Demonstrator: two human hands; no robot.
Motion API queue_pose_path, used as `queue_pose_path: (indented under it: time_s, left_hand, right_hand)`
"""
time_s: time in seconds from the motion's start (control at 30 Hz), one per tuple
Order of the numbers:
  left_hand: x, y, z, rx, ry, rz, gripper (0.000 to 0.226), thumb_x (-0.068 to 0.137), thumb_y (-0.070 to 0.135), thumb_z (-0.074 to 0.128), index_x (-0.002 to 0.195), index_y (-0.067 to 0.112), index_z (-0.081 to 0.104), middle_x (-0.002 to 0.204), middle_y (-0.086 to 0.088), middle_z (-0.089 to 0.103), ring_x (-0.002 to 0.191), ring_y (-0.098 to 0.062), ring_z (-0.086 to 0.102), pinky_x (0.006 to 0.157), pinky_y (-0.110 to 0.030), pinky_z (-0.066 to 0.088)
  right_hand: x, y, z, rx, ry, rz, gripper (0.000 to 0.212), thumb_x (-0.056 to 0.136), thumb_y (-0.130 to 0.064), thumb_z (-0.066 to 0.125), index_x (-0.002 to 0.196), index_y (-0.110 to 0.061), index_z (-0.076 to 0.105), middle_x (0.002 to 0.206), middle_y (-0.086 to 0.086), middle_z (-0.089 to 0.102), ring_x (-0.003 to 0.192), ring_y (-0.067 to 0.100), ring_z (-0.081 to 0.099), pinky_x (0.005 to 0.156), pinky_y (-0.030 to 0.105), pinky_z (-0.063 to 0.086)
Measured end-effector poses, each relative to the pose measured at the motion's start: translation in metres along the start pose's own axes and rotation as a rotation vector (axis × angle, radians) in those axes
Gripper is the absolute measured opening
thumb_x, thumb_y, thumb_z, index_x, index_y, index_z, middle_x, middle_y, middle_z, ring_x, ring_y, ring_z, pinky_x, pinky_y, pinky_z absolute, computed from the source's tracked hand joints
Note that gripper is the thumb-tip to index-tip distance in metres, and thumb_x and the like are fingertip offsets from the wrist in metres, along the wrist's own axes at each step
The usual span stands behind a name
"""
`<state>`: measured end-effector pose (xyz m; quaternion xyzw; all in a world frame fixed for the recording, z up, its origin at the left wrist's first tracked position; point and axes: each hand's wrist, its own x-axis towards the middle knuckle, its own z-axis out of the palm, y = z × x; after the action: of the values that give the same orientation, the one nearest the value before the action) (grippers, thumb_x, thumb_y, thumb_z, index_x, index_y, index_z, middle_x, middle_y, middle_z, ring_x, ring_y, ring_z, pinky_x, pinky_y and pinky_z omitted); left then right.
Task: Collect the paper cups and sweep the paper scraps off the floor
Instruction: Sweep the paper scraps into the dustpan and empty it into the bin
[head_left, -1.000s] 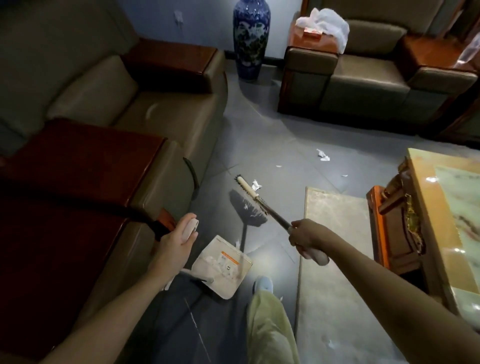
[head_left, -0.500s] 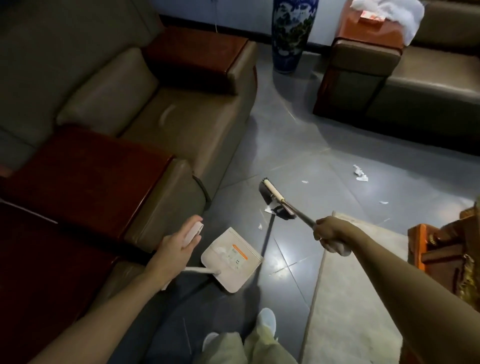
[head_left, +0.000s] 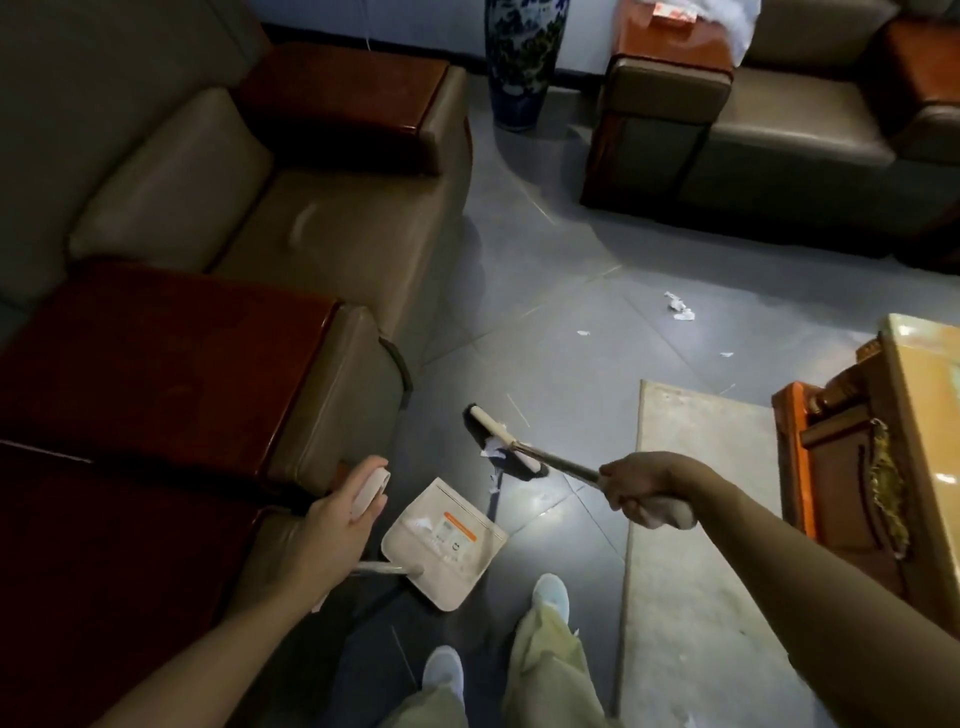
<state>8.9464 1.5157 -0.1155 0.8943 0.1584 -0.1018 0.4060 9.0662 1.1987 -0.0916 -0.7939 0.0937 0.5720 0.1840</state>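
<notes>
Right hand (head_left: 644, 488) is clenched round the pale grip of the broom (head_left: 491, 423), reaching it out so the head sits just beyond the dustpan (head_left: 447, 540). White paper scraps (head_left: 491, 448) are caught against the bristles, angled, I'd say, to be dragged toward the pan's mouth. Left hand (head_left: 322, 530) wraps the dustpan's upright handle, apparently steadying the pan low with its open edge facing the broom. More scraps (head_left: 679, 306) lie well beyond the dustpan, past the broom. No paper cups in sight.
</notes>
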Motion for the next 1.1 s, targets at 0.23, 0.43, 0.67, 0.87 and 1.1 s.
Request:
queue_pose_path:
  time_s: [0.23,0.43,0.67,0.87,1.1]
  left_hand:
    - [-0.002,-0.016,0.003,0.02,0.007,0.106,0.038,0.097,0.02,0.052,0.134,0.025,0.049,0.118,-0.007,0.059,0.109,-0.025,0.056,0.088,-0.029,0.042]
    - [0.017,-0.022,0.01,0.081,-0.011,0.103,0.043,0.097,0.027,0.049,0.138,0.037,0.039,0.109,-0.003,0.057,0.096,-0.019,0.057,0.077,-0.029,0.048]
    - [0.034,-0.023,0.003,0.031,0.011,0.162,0.037,0.098,0.026,0.048,0.135,0.031,0.043,0.095,-0.002,0.058,0.08,-0.016,0.055,0.068,-0.028,0.042]
    - [0.049,-0.007,0.006,0.102,-0.028,0.208,0.038,0.099,0.029,0.045,0.137,0.031,0.043,0.088,-0.001,0.056,0.069,-0.011,0.051,0.057,-0.025,0.038]
    - [0.102,0.048,0.018,0.033,0.023,0.256,0.035,0.097,0.021,0.051,0.131,0.027,0.05,0.089,-0.003,0.059,0.075,-0.021,0.053,0.068,-0.03,0.038]
  right_hand:
    - [-0.027,0.001,0.012,0.228,0.039,0.114,0.031,0.089,-0.005,0.049,0.119,0.001,0.057,0.049,0.004,0.044,0.046,0.012,0.04,0.046,0.02,0.033]
    - [-0.013,-0.014,0.057,-0.193,0.2,0.021,0.039,0.089,-0.016,0.048,0.124,-0.002,0.059,0.098,0.009,0.068,0.074,0.015,0.059,0.056,0.02,0.043]
    - [-0.028,-0.033,0.115,-0.191,-0.126,-0.048,0.039,0.088,-0.005,0.043,0.124,0.006,0.051,0.075,0.013,0.055,0.047,0.012,0.051,0.058,0.023,0.043]
    - [-0.069,-0.006,0.052,0.536,-0.151,0.074,0.051,0.089,-0.004,0.046,0.14,-0.002,0.041,0.059,0.003,0.042,0.046,0.006,0.039,0.046,0.013,0.033]
    - [-0.069,0.017,-0.038,0.823,-0.043,-0.012,0.05,0.091,0.001,0.042,0.139,-0.015,0.04,0.05,0.001,0.039,0.033,0.005,0.039,0.033,0.012,0.034]
